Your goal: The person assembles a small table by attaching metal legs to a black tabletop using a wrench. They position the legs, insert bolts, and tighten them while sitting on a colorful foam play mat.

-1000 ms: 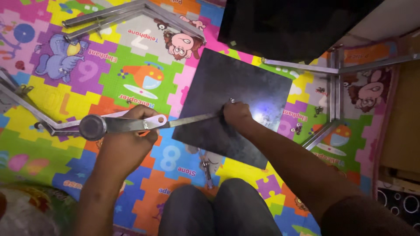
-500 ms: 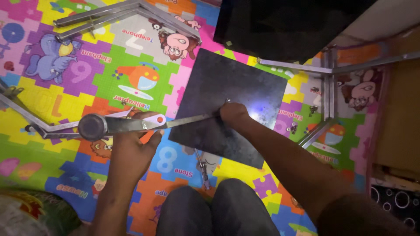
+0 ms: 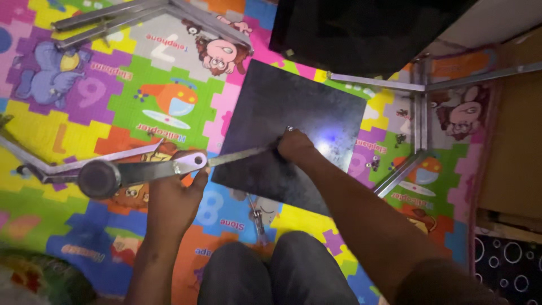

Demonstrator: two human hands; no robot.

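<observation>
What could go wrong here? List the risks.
1. The right hand pinches a small fastener on the dark panel; it could slip and roll off.
2. The left hand props up the metal bracket; it may swing.
3. Loose screws on the foam mat could scatter.

Both arms reach forward; left hand (image 3: pixel 172 195) fingers curled closed; right hand (image 3: pixel 294 146) apparently pinched shut, palm down.
</observation>
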